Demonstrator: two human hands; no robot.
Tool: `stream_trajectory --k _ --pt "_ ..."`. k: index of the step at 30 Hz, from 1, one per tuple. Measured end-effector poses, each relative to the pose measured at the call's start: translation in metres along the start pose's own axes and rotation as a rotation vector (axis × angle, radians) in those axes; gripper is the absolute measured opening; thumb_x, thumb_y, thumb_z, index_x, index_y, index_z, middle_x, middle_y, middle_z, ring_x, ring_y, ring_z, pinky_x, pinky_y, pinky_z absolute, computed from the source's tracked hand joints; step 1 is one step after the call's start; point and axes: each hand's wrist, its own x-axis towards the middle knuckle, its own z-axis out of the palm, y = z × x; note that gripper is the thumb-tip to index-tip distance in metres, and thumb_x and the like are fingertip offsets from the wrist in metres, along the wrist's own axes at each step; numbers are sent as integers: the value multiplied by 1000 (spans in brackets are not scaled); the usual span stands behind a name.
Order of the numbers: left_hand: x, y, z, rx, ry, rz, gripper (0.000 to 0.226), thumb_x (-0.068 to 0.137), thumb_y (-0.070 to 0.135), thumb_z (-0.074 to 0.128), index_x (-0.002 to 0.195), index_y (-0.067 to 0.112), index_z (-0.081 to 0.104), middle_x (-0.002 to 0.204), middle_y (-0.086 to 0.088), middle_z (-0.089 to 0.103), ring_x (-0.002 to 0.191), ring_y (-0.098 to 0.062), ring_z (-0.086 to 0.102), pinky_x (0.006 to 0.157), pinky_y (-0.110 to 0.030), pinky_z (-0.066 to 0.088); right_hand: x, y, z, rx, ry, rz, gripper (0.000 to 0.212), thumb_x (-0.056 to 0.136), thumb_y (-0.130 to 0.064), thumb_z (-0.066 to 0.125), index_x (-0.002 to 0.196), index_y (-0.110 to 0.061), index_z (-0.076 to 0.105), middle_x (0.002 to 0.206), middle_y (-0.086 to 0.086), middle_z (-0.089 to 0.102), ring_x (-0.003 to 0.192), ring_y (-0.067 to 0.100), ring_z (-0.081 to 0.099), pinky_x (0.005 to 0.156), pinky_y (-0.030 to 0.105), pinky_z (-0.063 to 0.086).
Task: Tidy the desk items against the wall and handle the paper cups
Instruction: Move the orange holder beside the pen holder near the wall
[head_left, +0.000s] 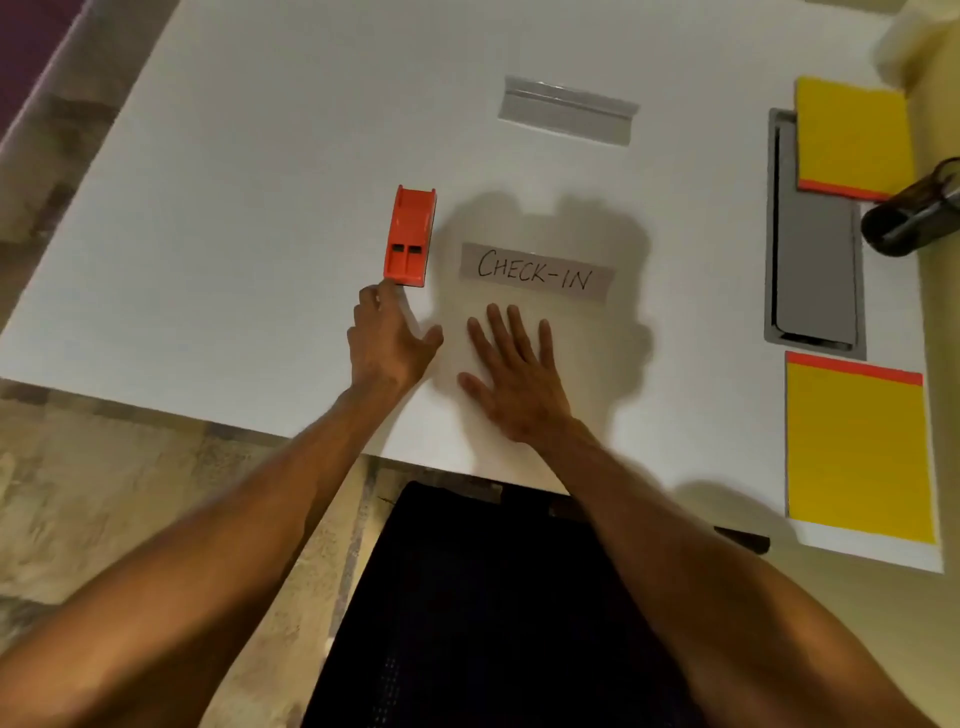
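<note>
Paper strip (536, 274) with the handwritten word "CHECK-IN" lies flat near the middle of the white desk (260, 156), and I take it as the landmark. Just to the left of the strip stands an orange tape dispenser (409, 237). The left hand (387, 343) reaches to the near end of the dispenser and its fingertips touch that end; the fingers are loosely curled and they close on nothing. The right hand (514, 371) lies flat just in front of the strip, palm down, fingers spread wide, holding nothing. Behind the strip, well apart, lies a clear plastic sign holder (567, 110). To the right of the strip is a grey cable hatch (813, 244) in the desk, with one yellow notepad (852, 137) partly over its far end and another yellow notepad (860, 452) just in front of it. A dark cylinder (914, 218) lies right of the hatch. No paper cup can be clearly told in the view.
</note>
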Motion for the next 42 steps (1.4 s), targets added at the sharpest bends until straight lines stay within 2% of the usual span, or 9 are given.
stream_trajectory --k 9,21,26,29,31,33,34,37,42 --pt "45 4 26 -178 140 22 69 84 33 73 137 4 42 129 -15 51 113 -25 52 98 -35 48 2 4 14 -31 135 -17 71 100 -64 17 160 -28 0 168 2 -5 155 23 -8 122 59 7" --pt "64 4 21 -185 249 -47 59 89 40 65 137 10 49 127 -9 60 111 -23 57 98 -33 49 3 5 17 -49 130 -24 72 101 -63 19 160 -27 0 168 3 -5 155 23 -8 122 59 7" --pt "39 2 4 -226 310 4 38 88 38 67 118 15 60 102 0 66 86 -11 56 80 -26 53 2 5 3 -15 -3 -39 72 101 -64 18 159 -29 -6 167 1 -15 153 22 -18 122 56 -4" --pt "17 8 -7 -301 365 108 19 88 34 69 100 21 62 88 16 61 80 -4 51 75 -16 49 5 3 -18 224 -78 17 73 102 -59 31 160 -27 2 168 0 -9 153 18 -16 124 49 -8" --pt "-2 19 -14 -481 347 163 23 85 30 76 102 25 60 92 22 60 88 -5 55 83 -17 50 3 -4 -40 563 -25 162 69 101 -53 42 158 -24 18 167 0 12 154 17 5 125 43 7" --pt "-18 31 -15 -514 285 205 46 82 27 79 123 25 56 110 8 65 104 -16 60 93 -27 51 -2 -10 -66 921 96 331 63 99 -51 51 153 -23 35 160 0 35 146 19 33 120 42 27" --pt "-24 39 -14 -391 250 214 58 83 31 77 134 23 51 118 -1 64 109 -22 60 94 -29 48 -6 -11 -79 1108 148 393 61 98 -50 54 150 -22 40 154 1 44 139 19 44 115 42 36" --pt "-41 66 -7 -246 176 305 70 85 31 74 143 21 36 125 -12 60 111 -29 58 91 -38 48 -22 -4 -109 1573 268 512 49 99 -43 55 140 -16 49 131 7 64 114 22 66 102 45 52" --pt "-66 123 21 -244 150 615 69 80 18 80 137 15 41 125 -12 63 113 -25 55 99 -37 46 -64 35 -127 1645 435 620 51 95 -44 58 130 -8 53 116 11 71 98 25 73 87 42 60"
